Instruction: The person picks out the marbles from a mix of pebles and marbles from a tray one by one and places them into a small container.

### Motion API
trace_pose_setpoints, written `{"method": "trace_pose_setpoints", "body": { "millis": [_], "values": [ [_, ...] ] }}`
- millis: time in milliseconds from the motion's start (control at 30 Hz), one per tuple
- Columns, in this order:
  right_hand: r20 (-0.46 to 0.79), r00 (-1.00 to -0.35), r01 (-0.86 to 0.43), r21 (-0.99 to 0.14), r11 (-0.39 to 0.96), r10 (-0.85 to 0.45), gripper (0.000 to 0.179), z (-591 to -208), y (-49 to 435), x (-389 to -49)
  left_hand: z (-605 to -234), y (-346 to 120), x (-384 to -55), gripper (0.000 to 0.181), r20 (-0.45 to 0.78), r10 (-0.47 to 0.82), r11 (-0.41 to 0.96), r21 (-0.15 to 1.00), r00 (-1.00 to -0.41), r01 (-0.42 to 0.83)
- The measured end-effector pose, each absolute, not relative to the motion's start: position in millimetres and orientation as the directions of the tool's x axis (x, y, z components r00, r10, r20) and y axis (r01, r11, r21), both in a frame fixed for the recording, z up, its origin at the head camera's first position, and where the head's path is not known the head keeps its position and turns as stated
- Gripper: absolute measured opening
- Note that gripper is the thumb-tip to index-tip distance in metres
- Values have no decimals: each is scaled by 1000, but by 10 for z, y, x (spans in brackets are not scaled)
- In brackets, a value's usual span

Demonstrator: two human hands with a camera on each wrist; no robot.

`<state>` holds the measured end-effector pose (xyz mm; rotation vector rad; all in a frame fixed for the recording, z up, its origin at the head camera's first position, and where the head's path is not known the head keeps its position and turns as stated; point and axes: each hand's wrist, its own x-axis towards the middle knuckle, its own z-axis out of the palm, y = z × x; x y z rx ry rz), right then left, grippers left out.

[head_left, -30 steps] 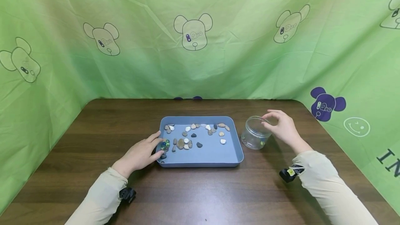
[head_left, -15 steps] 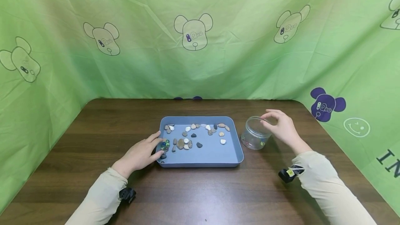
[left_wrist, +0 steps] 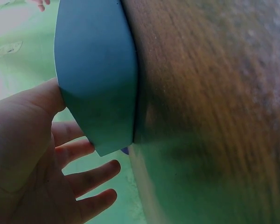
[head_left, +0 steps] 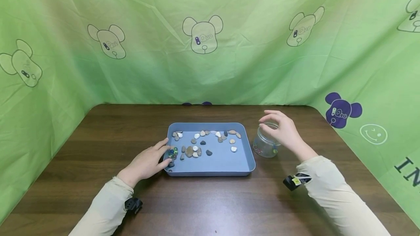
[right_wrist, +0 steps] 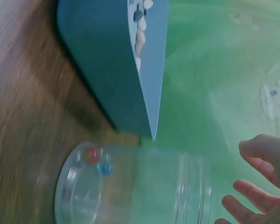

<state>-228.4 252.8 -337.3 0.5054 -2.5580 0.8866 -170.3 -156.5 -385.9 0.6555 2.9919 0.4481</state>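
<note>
Fingers (head_left: 161, 143) of the left hand (head_left: 146, 162) are spread along the blue tray's (head_left: 220, 162) left rim, with some green-blue marbles (head_left: 175, 149) inside, right by the fingertips. Pebbles (head_left: 189, 151) are scattered across the tray. Right of that, a clear jar (head_left: 263, 146) stands on the bench (head_left: 210, 201), red marble (right_wrist: 92, 155) and blue marble (right_wrist: 104, 169) at the bottom. Right hand (head_left: 284, 131) hovers just above its mouth, fingers loosely curved and apart.

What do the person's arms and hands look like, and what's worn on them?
The left sleeve and right sleeve are long, cream and plain. A small black device sits at each wrist, left and right; the right one bears a yellowish patch. The left hand and right hand wear no gloves.
</note>
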Motion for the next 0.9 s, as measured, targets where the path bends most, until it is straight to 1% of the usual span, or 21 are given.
{"method": "trace_pose_setpoints", "body": {
  "millis": [567,900],
  "values": [
    [459,-823,-546,-479,687,-334,8,-3352,2017,-2326,-3873,-1567,-1707,47,22,419,868,284,-908,407],
    [386,-839,-539,-503,675,-383,7,-3394,1846,-2342,-3841,-1602,-1720,47,45,444,858,269,-895,439]
  ]
}}
